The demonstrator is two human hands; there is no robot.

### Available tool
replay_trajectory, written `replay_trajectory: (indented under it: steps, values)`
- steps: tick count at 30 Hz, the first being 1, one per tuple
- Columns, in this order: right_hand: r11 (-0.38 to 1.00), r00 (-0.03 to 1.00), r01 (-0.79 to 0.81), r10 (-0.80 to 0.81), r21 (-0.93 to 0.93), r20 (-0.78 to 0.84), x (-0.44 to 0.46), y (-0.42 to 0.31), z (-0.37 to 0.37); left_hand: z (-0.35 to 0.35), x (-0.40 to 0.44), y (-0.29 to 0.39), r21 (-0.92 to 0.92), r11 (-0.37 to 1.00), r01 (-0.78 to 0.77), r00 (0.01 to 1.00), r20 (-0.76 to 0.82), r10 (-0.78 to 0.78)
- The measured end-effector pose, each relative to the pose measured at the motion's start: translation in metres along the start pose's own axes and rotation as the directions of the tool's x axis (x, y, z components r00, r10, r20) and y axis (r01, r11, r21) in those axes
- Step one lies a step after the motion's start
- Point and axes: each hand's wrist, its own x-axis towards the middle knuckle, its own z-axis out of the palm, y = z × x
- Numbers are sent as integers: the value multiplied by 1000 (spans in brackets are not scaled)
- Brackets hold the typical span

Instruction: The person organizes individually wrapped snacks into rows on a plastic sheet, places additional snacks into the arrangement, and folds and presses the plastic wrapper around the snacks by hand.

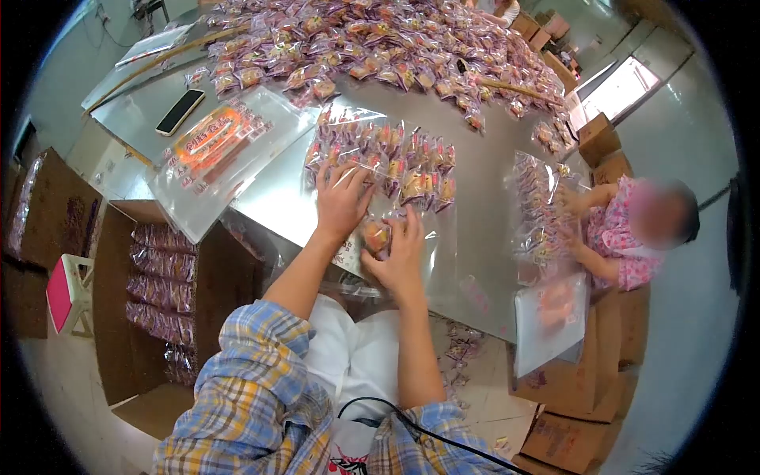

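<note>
A large clear plastic bag (439,231) lies on the metal table in front of me, with rows of small wrapped snack packets (380,146) in its far part. My left hand (344,198) rests palm down on the near left of these rows, fingers spread. Just to its right, my right hand (401,257) has thumb and fingers around a single snack packet (377,235) near the bag's close end. Whether that packet is inside the film I cannot tell.
A big heap of snack packets (340,36) covers the table's far side. Flat printed bags (214,146) and a phone (180,112) lie left. An open carton (146,364) holds filled bags. At right, a co-worker (625,229) handles another filled bag (538,214).
</note>
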Motion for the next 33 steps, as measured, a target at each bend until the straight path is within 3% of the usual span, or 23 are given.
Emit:
replay_trajectory:
  steps: [4, 8, 9, 12, 15, 18, 19, 22, 23, 26, 27, 30, 33]
  values:
    - [992, 990, -120, 116, 50, 75, -5, 14, -5, -3, 2, 6, 24, 999, 31, 999, 37, -31]
    - [951, 951, -310, 310, -12, -5, 6, 11, -2, -1, 1, 1, 5, 1000, -10, 1000, 27, 10]
    - [955, 954, -297, 297, 3, -47, 8, 11, 0, 1, 0, 0, 0, 1000, -19, 999, 30, 19]
    - [872, 894, -441, 449, 213, 12, 16, 12, 8, 5, -2, -3, -14, 999, 43, 999, 16, -43]
    - [931, 895, -344, 364, 123, -258, 24, 10, 23, 4, -3, -7, -35, 999, -1, 1000, 17, 2]
    - [910, 870, -246, 359, 334, -338, 35, 7, 32, 4, -3, -6, -52, 998, -35, 998, -47, 32]
    - [931, 870, -184, 303, 316, -388, 38, 8, 34, 4, -3, -6, -46, 999, -8, 999, -33, 7]
    - [789, 865, -201, 421, 581, -272, 55, 1, 35, 2, -3, -5, -24, 1000, -7, 1000, -2, 7]
    - [879, 901, -92, 273, 468, -336, 62, 7, 41, 2, -4, -3, -27, 1000, 6, 1000, 1, -6]
    - [957, 955, 87, -2, 276, -297, 71, 21, 36, 1, 0, -5, -16, 1000, 14, 1000, -8, -15]
    - [975, 968, 82, -28, 206, -250, 73, 24, 32, 1, -1, -4, -6, 1000, 8, 1000, -14, -8]
    - [856, 971, -39, 155, 516, -183, 74, 32, 38, 1, -1, -2, 0, 1000, 20, 1000, -24, -20]
    - [684, 987, -9, 123, 729, -103, 75, 37, 40, -1, 0, 1, 10, 999, 44, 999, -6, -44]
